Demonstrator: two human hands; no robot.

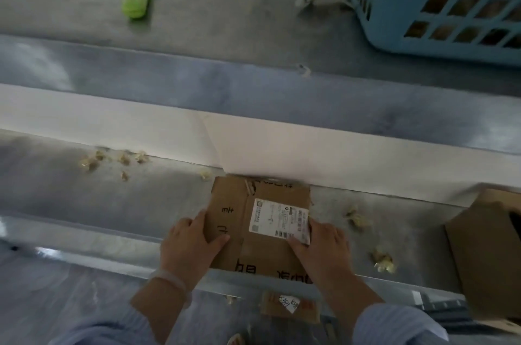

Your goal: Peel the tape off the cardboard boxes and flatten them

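Steel bench point(127, 203), tape scraps point(90, 161) around. Box point(262, 254) lay flat dead ahead, centred. Left hand point(189, 246) gripped its left edge, right hand point(321, 246) the right, thumbs on top; both hands equally near.

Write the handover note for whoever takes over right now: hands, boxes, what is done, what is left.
Left hand: grips the left edge of the flat box, thumb on top.
Right hand: grips its right edge, fingers at the corner of the shipping label.
The flat box lies on the step, far edge against the white riser.
Done: this box looks flattened; tape scraps lie around it.
Left: the second box at the right is not yet flat. Whether any tape remains on either box cannot be told.
The blue basket stands on the upper step.
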